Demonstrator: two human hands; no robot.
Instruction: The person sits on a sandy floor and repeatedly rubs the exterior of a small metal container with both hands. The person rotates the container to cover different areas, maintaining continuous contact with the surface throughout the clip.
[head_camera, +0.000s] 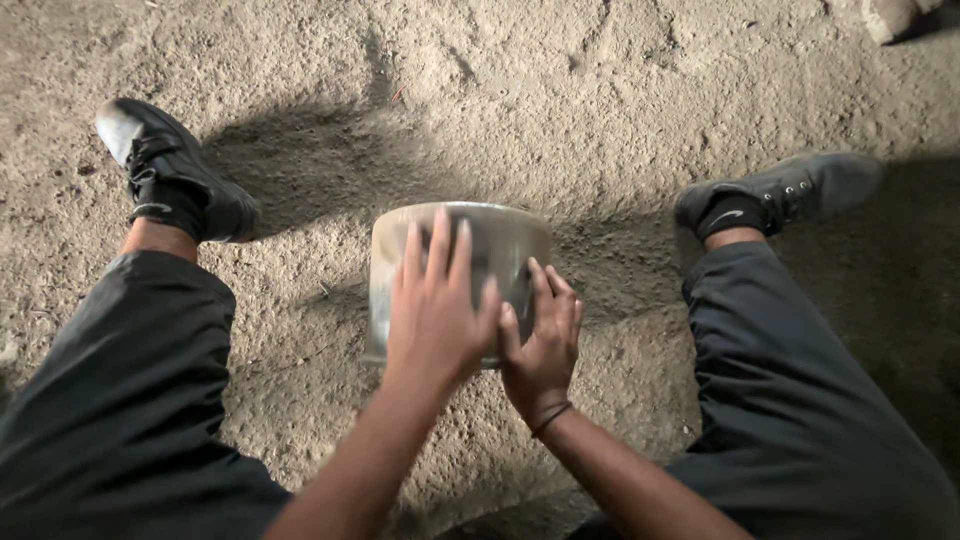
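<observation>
Sandy dirt floor (620, 90) everywhere, rough and lumpy, with hard side light throwing long shadows. From my feed the person sat with legs spread, black shoes (175, 175) out to either side, and a grey metal pot (500, 240) stood on the floor between the knees. Left hand (435, 310) lay flat on it, fingers spread; right hand (543, 340) pressed alongside, thumbs nearly touching. Neither grip was closed around anything, just palms steadying it, I'd guess.
</observation>
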